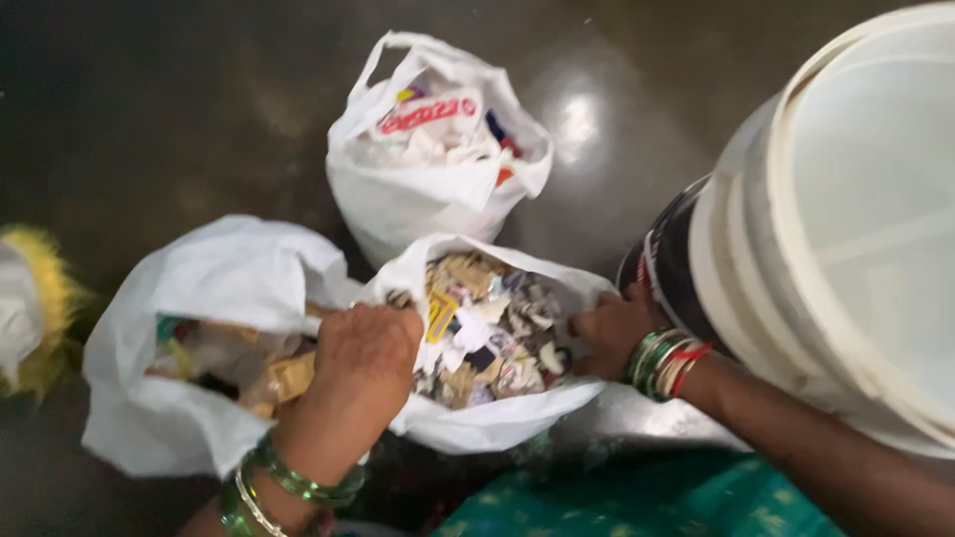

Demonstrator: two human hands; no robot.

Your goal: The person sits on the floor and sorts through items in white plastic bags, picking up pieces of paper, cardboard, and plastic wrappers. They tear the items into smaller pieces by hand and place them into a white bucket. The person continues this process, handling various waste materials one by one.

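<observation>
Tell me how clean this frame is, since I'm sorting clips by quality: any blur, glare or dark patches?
Head view: soft all over, with motion blur on the left hand and the scraps in the middle bag; a bright glare spot on the floor; the bucket looks washed out; the upper-left floor is dark.

Three white plastic bags on the dark floor: one at upper centre (pixel 438 149), one at lower centre (pixel 497 338) packed with paper scraps, one at lower left (pixel 199 338). Two hands at the lower-centre bag: left hand (pixel 363 353), right hand (pixel 612 333). One white bucket (pixel 846 219) at the right edge. One dark round container (pixel 668 267) just left of that bucket, partly hidden. One yellow fluffy object (pixel 40 298) at the far left edge. Scraps and wrist bangles too many and too blurred for counting.
</observation>
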